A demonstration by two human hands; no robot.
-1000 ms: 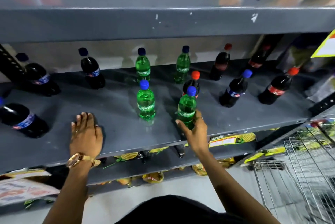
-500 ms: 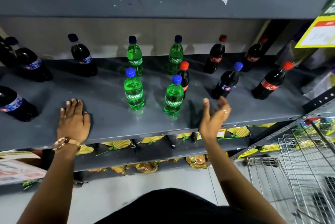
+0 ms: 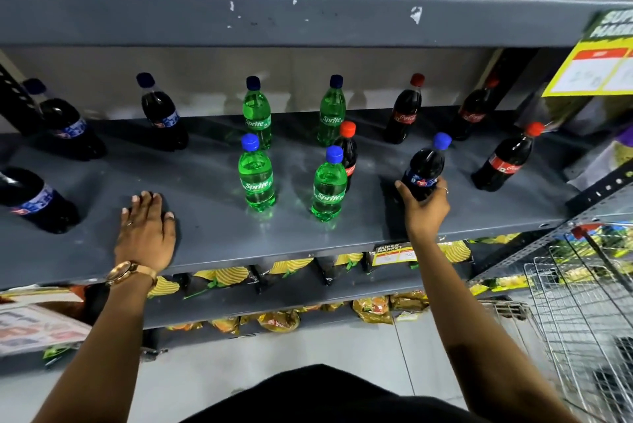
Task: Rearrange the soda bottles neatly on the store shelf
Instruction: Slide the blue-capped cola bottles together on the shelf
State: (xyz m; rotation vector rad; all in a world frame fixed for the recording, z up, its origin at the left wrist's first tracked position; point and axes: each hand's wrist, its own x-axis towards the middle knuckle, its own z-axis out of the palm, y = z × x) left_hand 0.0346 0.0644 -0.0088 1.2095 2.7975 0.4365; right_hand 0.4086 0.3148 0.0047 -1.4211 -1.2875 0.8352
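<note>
On the grey shelf (image 3: 212, 237) stand several soda bottles. My right hand (image 3: 424, 206) grips the base of a dark blue-capped Pepsi bottle (image 3: 426, 165) right of centre. My left hand (image 3: 147, 230) lies flat and open on the shelf's front left. Two green Sprite bottles stand in front, one (image 3: 256, 179) at centre and one (image 3: 328, 188) to its right, with two more Sprite bottles (image 3: 257, 112) behind. A red-capped cola bottle (image 3: 347, 148) stands just behind the front right Sprite. Three Pepsi bottles (image 3: 161, 114) are at the left, three cola bottles (image 3: 503, 162) at the right.
An upper grey shelf (image 3: 308, 15) overhangs the bottles. A yellow price sign (image 3: 596, 69) hangs at the upper right. Snack packets (image 3: 284, 316) fill the lower shelves. A wire shopping cart (image 3: 582, 313) stands at the lower right.
My right hand let go of the front right Sprite bottle, moved right with fingers apart, and now grips the blue-capped Pepsi bottle. My left hand stayed flat on the shelf.
</note>
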